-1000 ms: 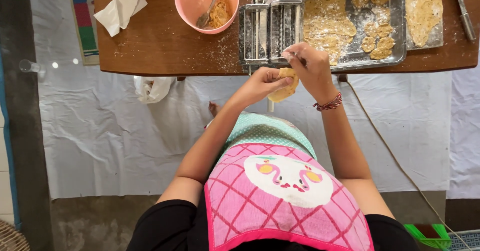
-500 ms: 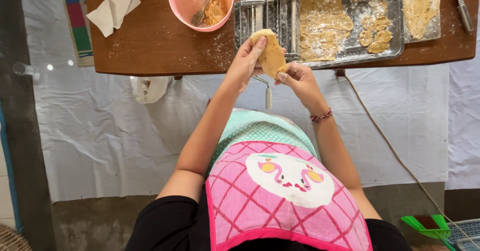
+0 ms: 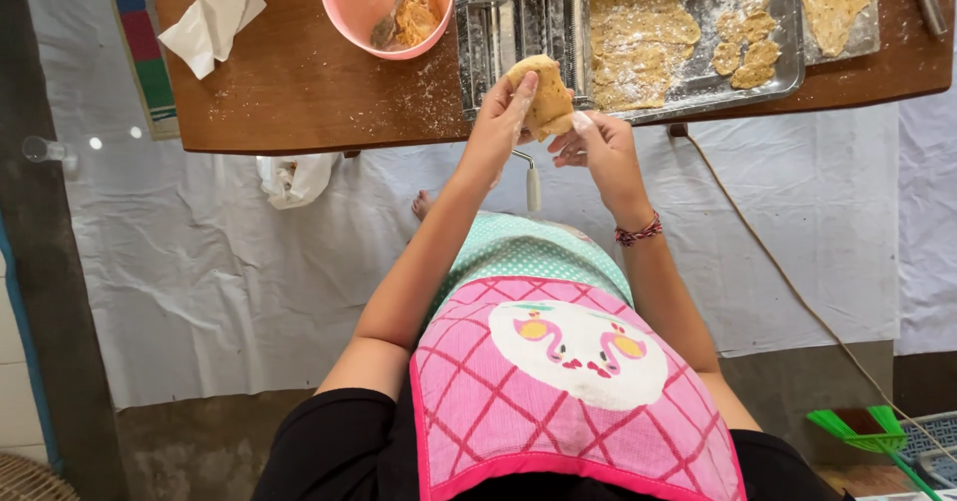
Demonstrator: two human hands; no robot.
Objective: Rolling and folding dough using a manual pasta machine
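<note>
I had the dough piece (image 3: 546, 97) pinched between both hands at top centre of the frame, my left hand (image 3: 500, 122) gripping its left edge and my right hand (image 3: 596, 142) its lower right. It hung just in front of the pasta roller (image 3: 523, 24) at the table (image 3: 299, 92) edge. I judged even, gentle thumb pressure best, flattening it without tearing.

pasta roller (image 3: 523, 32): shiny metal | table (image 3: 289, 92): matt wood, floured | bowl (image 3: 359, 2): smooth pink plastic | tray (image 3: 788, 62): dull metal
</note>
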